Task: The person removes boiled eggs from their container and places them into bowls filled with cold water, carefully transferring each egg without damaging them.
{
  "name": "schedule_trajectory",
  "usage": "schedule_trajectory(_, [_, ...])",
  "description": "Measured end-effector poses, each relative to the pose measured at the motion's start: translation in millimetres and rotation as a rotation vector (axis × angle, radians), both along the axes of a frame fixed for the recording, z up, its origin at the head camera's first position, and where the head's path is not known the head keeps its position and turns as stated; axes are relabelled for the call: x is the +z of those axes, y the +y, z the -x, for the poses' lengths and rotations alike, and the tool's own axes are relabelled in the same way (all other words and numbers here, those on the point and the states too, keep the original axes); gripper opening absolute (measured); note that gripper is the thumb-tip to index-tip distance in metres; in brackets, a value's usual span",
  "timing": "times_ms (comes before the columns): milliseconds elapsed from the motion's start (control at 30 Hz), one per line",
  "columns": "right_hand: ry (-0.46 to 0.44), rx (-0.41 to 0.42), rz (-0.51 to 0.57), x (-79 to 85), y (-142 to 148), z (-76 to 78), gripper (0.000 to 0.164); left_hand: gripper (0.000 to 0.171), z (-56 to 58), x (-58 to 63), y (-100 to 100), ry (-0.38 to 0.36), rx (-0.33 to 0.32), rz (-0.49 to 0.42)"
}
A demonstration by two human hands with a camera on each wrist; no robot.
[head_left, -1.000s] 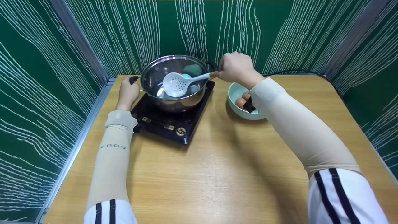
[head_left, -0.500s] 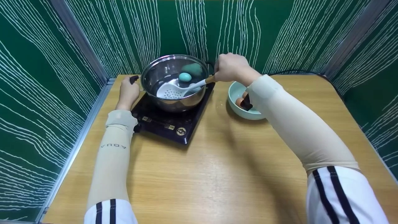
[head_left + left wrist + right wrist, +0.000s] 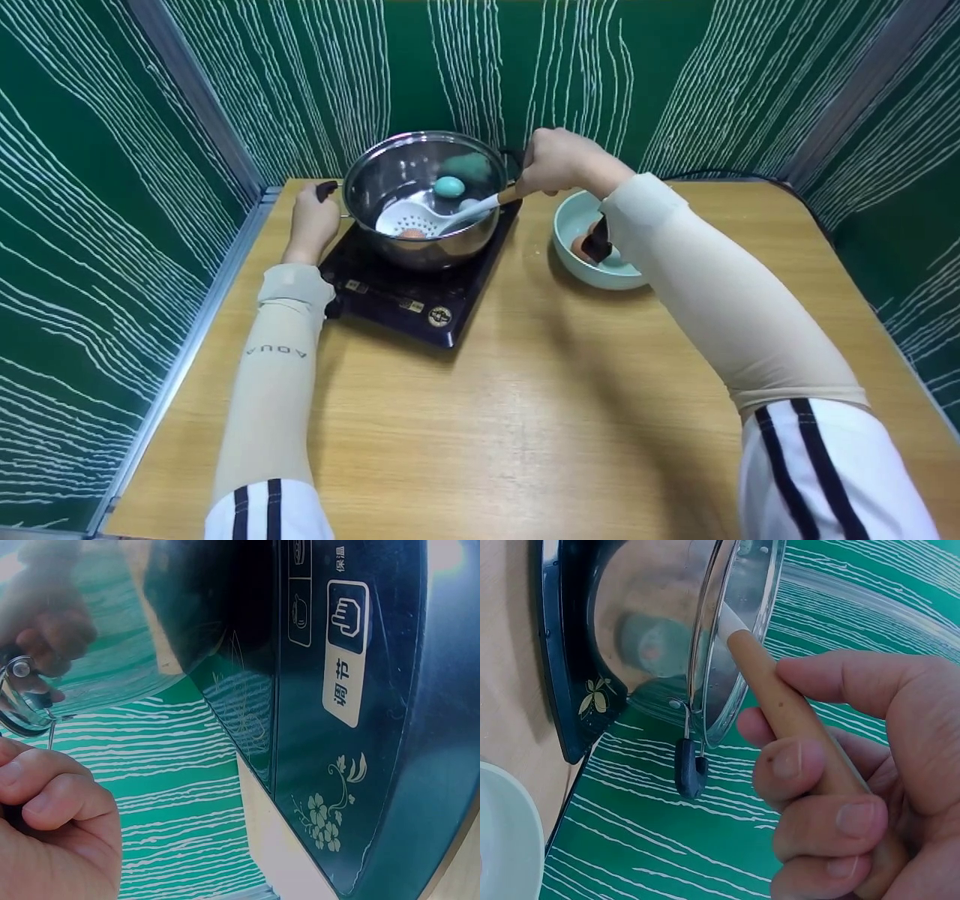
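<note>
My left hand point(image 3: 313, 225) grips the black side handle point(image 3: 325, 190) of a steel pot point(image 3: 442, 255). In the left wrist view, the curled fingers point(image 3: 67, 799) show beside the pot's shiny wall. With my right hand point(image 3: 562, 161) I hold a white perforated skimmer point(image 3: 405, 216) by its wooden handle point(image 3: 780, 697), fingers wrapped around it in the right wrist view. The skimmer's head is down inside the pot. A brown egg point(image 3: 411, 234) shows at the head's near edge, partly hidden. Behind it lies a turquoise egg point(image 3: 449, 187); a paler rounded thing shows by the skimmer's neck.
The pot stands on a black induction cooker point(image 3: 390, 307). To its right, a pale green bowl point(image 3: 600, 279) holds brown eggs point(image 3: 583, 246), partly covered by my right wrist and its black strap piece. Green patterned walls point(image 3: 555, 67) enclose the wooden table point(image 3: 510, 435).
The skimmer has gone down from over the pot's opening into it, and my right hand lowered slightly. The turquoise egg came into fuller view, then the brown egg appeared. My left hand stayed put.
</note>
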State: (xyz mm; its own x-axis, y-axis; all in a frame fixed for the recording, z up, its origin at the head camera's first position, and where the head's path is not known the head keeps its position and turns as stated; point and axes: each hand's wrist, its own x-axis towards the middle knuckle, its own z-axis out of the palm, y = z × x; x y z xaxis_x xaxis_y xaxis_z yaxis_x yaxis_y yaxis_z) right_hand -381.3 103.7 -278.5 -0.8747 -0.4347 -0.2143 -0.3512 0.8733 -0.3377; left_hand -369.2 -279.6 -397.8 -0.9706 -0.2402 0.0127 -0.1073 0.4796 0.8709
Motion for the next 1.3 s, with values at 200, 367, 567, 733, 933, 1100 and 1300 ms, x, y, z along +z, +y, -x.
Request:
schedule_trajectory(200, [-0.161, -0.044, 0.104, -0.7, 3.6, 1.6, 0.018, 0.055, 3.5, -3.4, -0.1, 0.035, 0.005, 0.002])
schedule_trajectory(367, [-0.217, -0.081, 0.158, -2.6, 6.8, 2.1, 0.02, 0.055, 2.9, -2.9, 0.0, 0.046, 0.009, 0.007])
schedule_trajectory(567, [-0.217, -0.144, 0.21, -6.4, 13.2, 1.0, 0.019, 0.053, 1.3, -1.4, 1.2, 0.045, 0.01, -0.002])
schedule_trajectory(733, [-0.184, -0.178, 0.255, -13.6, 22.5, -0.3, 0.023, 0.053, -0.8, -1.1, 0.8, 0.026, 0.004, -0.021])
schedule_trajectory(933, [-0.156, -0.198, 0.31, -21.8, 37.3, -3.8, 0.023, 0.052, -0.8, -1.4, 0.8, 0.014, 0.007, -0.008])
schedule_trajectory(1100, [-0.16, -0.205, 0.376, -26.3, 46.1, -6.2, 0.023, 0.056, 1.6, -2.2, 1.1, 0.031, 0.002, 0.024])
schedule_trajectory(1300, [-0.149, -0.212, 0.405, -28.4, 52.4, -8.7, 0.023, 0.057, 1.8, -2.2, 3.0, 0.027, 0.01, 0.023])
